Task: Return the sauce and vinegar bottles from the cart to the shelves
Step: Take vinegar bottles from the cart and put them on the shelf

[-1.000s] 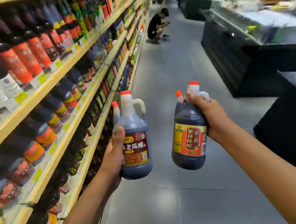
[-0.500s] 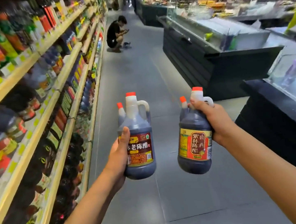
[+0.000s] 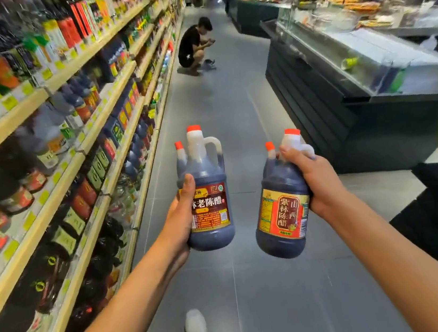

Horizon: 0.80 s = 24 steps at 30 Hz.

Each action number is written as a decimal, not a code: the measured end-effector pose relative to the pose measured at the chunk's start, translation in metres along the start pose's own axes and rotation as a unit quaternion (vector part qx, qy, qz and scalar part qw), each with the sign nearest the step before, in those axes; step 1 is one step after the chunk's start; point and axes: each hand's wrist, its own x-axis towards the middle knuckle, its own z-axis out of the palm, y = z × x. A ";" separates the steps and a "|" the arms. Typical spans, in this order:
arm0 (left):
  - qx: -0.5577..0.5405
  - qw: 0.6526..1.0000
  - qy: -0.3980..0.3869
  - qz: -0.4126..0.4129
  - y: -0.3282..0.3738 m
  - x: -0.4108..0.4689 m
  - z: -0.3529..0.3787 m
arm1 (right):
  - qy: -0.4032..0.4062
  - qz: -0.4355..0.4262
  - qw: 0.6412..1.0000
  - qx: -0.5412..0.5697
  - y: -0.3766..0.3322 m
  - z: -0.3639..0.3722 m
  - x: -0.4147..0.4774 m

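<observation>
Both bottles carried further along the aisle than half a second ago, nearer the crouching person (image 3: pixel 193 46); right vinegar bottle (image 3: pixel 284 207) now tilted. Left hand (image 3: pixel 180 221) curls round the body of the left vinegar bottle (image 3: pixel 206 195), right hand (image 3: pixel 314 181) grips its bottle's neck, both aloft, apart from the shelves (image 3: pixel 23 109), likely for label matching. Dark contents, red caps, red-gold labels.

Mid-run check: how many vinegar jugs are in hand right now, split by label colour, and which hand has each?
dark-red label jug: 1, left hand
yellow-edged label jug: 1, right hand
Total: 2
</observation>
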 end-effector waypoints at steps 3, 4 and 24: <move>0.009 1.000 -0.015 -0.003 0.016 0.067 -0.008 | 0.000 0.000 1.000 0.003 -0.005 0.031 0.064; 0.011 1.000 -0.023 -0.008 0.022 0.091 -0.011 | 0.000 0.002 1.000 -0.001 -0.007 0.040 0.086; -0.025 0.995 -0.075 -0.066 0.112 0.526 0.005 | 0.003 0.012 1.000 -0.001 -0.072 0.103 0.517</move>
